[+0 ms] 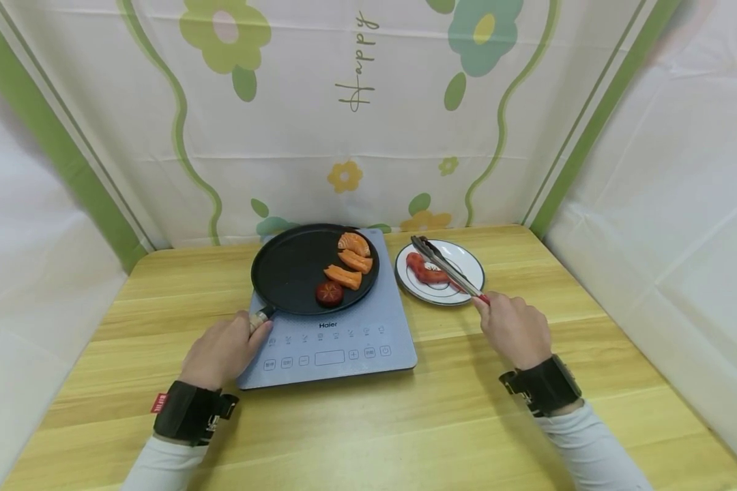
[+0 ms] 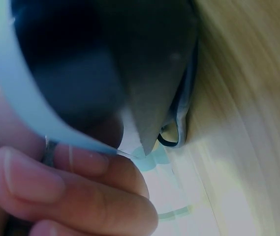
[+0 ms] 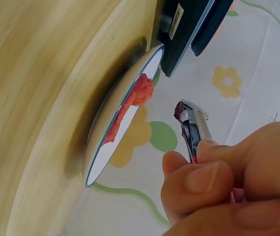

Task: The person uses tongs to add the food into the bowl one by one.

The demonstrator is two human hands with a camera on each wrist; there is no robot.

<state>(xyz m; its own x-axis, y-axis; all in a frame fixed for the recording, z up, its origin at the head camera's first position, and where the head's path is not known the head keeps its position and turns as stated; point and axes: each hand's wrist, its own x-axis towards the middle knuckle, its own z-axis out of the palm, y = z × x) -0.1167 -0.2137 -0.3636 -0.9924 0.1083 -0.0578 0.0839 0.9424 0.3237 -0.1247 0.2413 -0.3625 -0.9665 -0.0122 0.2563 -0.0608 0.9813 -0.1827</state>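
Note:
My left hand grips the handle of a round black frying pan. Inside the pan, along its right side, lie a white-striped salmon-like piece, two orange strips and a dark red round slice with a pale star pattern. My right hand holds metal tongs with a red grip. Their tips stand above a white blue-rimmed plate, apart from the red curved strip of meat-like food on it in the right wrist view. Curled fingers fill the lower left wrist view.
Under the pan is a grey induction cooktop with touch buttons along its front. The plate stands just right of it on a wood-grain table. A white flowered cloth hangs behind, with white cloth walls at both sides.

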